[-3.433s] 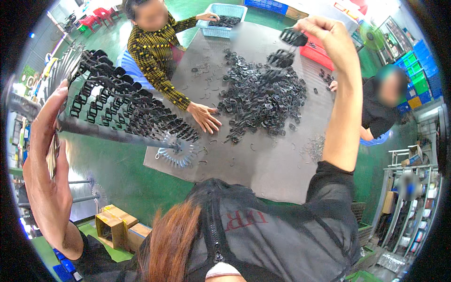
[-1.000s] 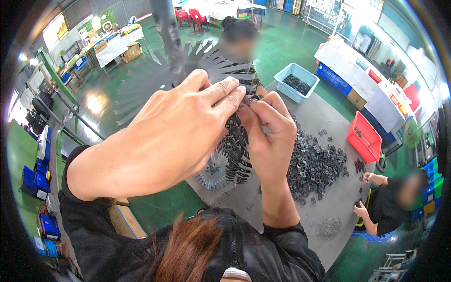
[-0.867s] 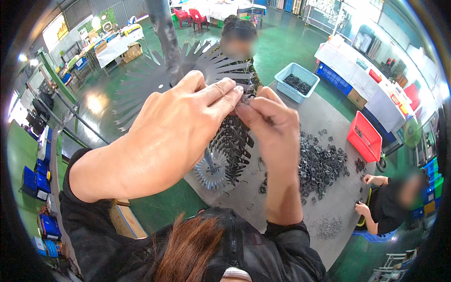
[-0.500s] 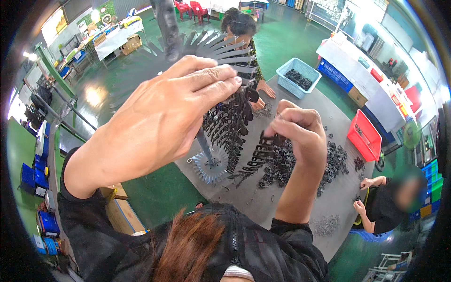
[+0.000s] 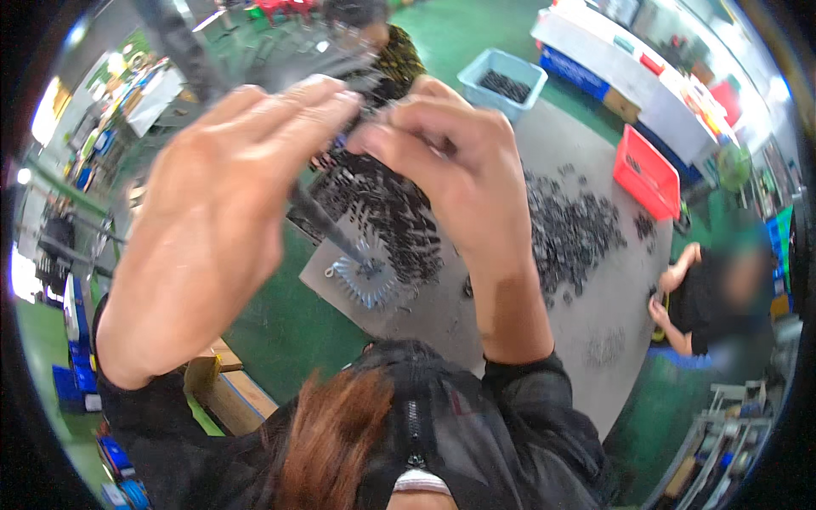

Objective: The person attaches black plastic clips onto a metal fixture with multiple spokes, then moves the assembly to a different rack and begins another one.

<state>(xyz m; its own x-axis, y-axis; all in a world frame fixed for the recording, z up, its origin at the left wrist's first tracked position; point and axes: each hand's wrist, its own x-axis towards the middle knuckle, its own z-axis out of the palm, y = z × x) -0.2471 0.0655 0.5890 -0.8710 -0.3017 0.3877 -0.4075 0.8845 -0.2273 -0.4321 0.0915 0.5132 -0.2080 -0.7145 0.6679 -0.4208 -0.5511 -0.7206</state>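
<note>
My left hand point(image 5: 217, 187) is raised at the rim of a grey slatted disc point(image 5: 289, 55); its fingers are bent forward and pressed together, their tips beside dark parts. My right hand point(image 5: 463, 149) is pinched close to those fingertips, blurred; what lies in its pinch I cannot make out. Below the hands, dense strands of small black parts point(image 5: 387, 212) hang beside a grey pole point(image 5: 319, 212). A smaller ring of pale metal slats point(image 5: 365, 276) surrounds the pole's lower end. My right wrist partly covers a heap of loose black parts point(image 5: 578, 229) on the grey table point(image 5: 544, 340).
A light-blue basket point(image 5: 503, 83) holding black parts stands at the table's far edge, a red basket point(image 5: 646, 174) at its right. One person point(image 5: 399, 59) is beyond the disc; another point(image 5: 714, 297) sits at right, hands on a small dark thing. Small metal pieces point(image 5: 605, 347) lie nearby.
My right hand has moved left and up from over the heap to beside my left fingertips. The view has shifted, and the disc and both hands are more blurred.
</note>
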